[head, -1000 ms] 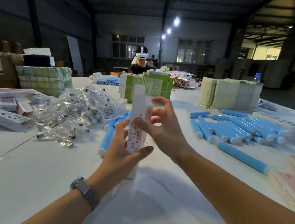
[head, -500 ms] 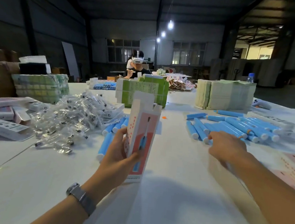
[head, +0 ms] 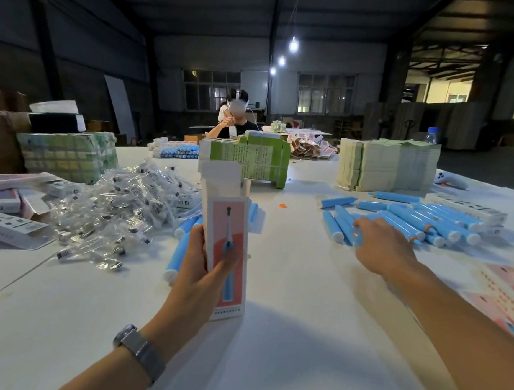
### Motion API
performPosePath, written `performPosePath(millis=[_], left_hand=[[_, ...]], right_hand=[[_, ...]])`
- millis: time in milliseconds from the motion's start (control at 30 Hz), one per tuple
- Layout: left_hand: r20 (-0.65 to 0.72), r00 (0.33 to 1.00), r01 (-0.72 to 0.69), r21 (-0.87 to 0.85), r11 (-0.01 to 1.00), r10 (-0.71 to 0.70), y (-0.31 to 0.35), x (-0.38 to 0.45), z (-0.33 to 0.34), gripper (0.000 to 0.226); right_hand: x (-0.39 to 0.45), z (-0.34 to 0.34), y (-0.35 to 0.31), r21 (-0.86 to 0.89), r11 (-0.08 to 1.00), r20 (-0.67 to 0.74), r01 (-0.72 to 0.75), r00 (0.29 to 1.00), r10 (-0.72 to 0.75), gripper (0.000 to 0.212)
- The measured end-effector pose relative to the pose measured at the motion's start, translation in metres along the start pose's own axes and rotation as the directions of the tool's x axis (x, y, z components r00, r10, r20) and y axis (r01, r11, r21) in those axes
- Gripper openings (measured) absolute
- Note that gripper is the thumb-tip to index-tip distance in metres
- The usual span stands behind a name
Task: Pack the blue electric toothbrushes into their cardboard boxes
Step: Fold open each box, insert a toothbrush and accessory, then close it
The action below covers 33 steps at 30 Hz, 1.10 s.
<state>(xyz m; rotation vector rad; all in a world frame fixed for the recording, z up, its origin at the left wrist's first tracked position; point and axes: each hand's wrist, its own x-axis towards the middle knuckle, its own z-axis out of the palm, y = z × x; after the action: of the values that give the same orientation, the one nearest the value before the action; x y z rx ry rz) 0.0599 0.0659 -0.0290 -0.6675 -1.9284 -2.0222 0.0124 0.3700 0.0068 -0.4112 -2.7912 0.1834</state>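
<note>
Two hands work over a white desk (head: 284, 335): the left hand (head: 200, 270) grips an upright toothbrush box (head: 232, 223), top flap open. The right hand (head: 380, 250), fingers curled, rests on the pile of blue electric toothbrushes (head: 416, 219) lying to the right; whether it holds one cannot be told.

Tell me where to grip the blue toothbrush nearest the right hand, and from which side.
Grip the toothbrush round its mid-barrel, from above. It lies flat at the pile's near-left edge, with bare table on its left for the fingers; the right hand is already on it.
</note>
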Motion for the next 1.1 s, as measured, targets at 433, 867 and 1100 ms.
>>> performPosePath(millis=[433, 867, 1100], left_hand=[[0.073, 0.996, 0.061, -0.005, 0.998, -0.061, -0.004, -0.003, 0.011, 0.058], [0.013, 0.999, 0.039, -0.015, 0.999, -0.039, -0.011, 0.000, 0.005, 0.060], [0.059, 0.997, 0.041, -0.009, 0.999, -0.040, -0.007, -0.001, 0.004, 0.061]], right_hand=[[-0.058, -0.124, -0.131, 0.787, 0.011, -0.613, 0.617, 0.783, -0.107, 0.038], [-0.069, -0.119, -0.150, 0.771, -0.063, -0.636, 0.633, 0.764, -0.108, 0.050], [-0.070, -0.127, -0.145, 0.727, -0.186, -0.676, 0.661, 0.737, -0.019, 0.046]])
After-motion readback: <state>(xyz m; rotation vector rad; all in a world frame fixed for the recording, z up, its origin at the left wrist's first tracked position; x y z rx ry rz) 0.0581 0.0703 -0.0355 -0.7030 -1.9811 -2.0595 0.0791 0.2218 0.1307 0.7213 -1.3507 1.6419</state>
